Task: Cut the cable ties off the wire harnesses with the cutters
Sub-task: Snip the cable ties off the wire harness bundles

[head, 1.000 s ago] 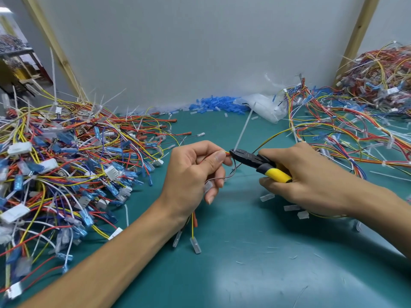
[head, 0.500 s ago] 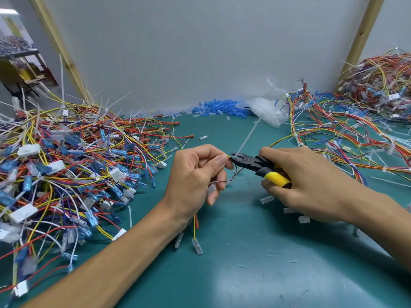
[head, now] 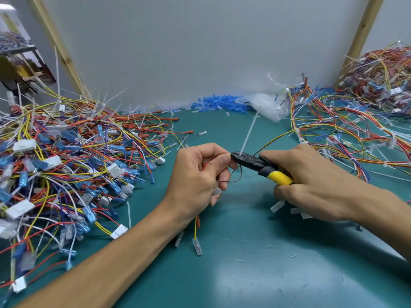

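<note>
Cutters [head: 251,161] sit mid-frame, their yellow handles clenched in the right hand [head: 311,181], black nose set at the foot of a white cable tie [head: 249,132] whose tail points up and right. Just left of the nose, the left hand [head: 198,176] pinches the thin wire harness [head: 195,230] between thumb and forefinger, the rest of the hand curled around its loose ends. These wires look light and limp, so they likely need holding close beside the tie, as here. The tie seems stiff, springy plastic and may flick away when snipped; the soft wire coating would nick easily, so only the strap should be bitten.
</note>
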`<act>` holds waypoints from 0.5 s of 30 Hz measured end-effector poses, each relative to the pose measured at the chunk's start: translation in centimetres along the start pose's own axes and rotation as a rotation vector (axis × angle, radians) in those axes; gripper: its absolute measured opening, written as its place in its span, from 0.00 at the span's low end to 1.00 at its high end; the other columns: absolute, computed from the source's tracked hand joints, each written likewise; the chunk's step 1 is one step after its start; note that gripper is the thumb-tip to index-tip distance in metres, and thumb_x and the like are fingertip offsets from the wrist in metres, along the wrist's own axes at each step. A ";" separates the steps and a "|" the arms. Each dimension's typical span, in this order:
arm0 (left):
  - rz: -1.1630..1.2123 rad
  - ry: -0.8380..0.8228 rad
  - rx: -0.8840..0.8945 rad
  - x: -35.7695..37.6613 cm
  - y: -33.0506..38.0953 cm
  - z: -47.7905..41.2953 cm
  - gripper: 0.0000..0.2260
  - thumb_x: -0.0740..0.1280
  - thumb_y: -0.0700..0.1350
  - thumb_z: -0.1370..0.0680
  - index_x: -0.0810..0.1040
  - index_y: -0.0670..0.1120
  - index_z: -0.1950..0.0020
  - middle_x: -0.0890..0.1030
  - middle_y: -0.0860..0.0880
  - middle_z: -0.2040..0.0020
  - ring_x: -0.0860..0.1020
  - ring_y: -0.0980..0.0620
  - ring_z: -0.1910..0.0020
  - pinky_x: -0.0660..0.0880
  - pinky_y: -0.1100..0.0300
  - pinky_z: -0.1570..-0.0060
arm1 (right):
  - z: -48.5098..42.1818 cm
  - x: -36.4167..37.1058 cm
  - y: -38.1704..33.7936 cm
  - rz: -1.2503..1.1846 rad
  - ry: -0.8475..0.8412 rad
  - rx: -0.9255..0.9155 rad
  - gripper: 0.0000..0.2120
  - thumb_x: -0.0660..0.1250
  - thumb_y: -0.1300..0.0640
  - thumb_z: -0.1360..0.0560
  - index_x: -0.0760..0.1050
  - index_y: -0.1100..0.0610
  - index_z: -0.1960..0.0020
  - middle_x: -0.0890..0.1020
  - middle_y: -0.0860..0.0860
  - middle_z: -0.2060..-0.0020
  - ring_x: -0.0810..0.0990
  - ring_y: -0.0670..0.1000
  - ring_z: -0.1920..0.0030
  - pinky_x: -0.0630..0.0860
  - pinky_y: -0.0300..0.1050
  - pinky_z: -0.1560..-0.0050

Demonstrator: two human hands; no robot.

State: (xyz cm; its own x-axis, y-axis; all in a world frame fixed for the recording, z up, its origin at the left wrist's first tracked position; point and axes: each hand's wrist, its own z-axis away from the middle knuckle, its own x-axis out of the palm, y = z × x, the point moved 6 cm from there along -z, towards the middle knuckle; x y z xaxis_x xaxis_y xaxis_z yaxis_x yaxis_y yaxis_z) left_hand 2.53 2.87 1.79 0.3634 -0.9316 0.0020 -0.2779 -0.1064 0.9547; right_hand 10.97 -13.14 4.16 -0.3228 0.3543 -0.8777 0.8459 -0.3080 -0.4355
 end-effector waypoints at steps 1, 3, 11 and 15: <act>0.006 0.001 0.003 0.0 0.0 0.0 0.13 0.61 0.32 0.16 0.79 0.38 0.59 0.72 0.44 0.75 0.62 0.53 0.84 0.61 0.69 0.82 | 0.0 0.0 0.0 0.016 0.004 -0.003 0.11 0.65 0.57 0.34 0.64 0.44 0.62 0.68 0.54 0.73 0.62 0.55 0.71 0.60 0.49 0.71; 0.015 -0.004 0.008 -0.1 0.2 -0.1 0.13 0.61 0.32 0.16 0.79 0.38 0.59 0.72 0.45 0.75 0.62 0.52 0.85 0.61 0.69 0.82 | -0.1 0.0 -0.1 0.070 0.015 -0.009 0.12 0.64 0.56 0.34 0.63 0.42 0.61 0.69 0.51 0.72 0.65 0.55 0.70 0.63 0.53 0.70; -0.010 -0.024 0.018 0.0 0.5 -0.1 0.14 0.61 0.32 0.16 0.79 0.38 0.59 0.72 0.45 0.75 0.63 0.53 0.85 0.60 0.69 0.82 | -0.1 0.3 -0.2 0.095 -0.002 -0.046 0.13 0.63 0.56 0.34 0.60 0.44 0.58 0.72 0.42 0.60 0.71 0.49 0.61 0.62 0.47 0.66; 0.123 -0.034 -0.046 0.2 0.1 -0.1 0.11 0.61 0.33 0.17 0.78 0.36 0.58 0.73 0.46 0.75 0.64 0.55 0.86 0.60 0.69 0.84 | -0.1 0.0 -0.3 0.050 0.026 -0.026 0.11 0.62 0.56 0.32 0.62 0.44 0.60 0.72 0.48 0.67 0.72 0.52 0.69 0.66 0.52 0.71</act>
State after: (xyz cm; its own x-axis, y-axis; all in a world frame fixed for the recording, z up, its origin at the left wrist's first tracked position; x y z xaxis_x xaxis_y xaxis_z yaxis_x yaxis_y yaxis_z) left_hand 2.70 2.70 1.89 0.2985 -0.9480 0.1107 -0.2774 0.0248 0.9604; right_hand 10.75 -12.95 4.28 -0.2692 0.3625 -0.8923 0.8716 -0.3025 -0.3858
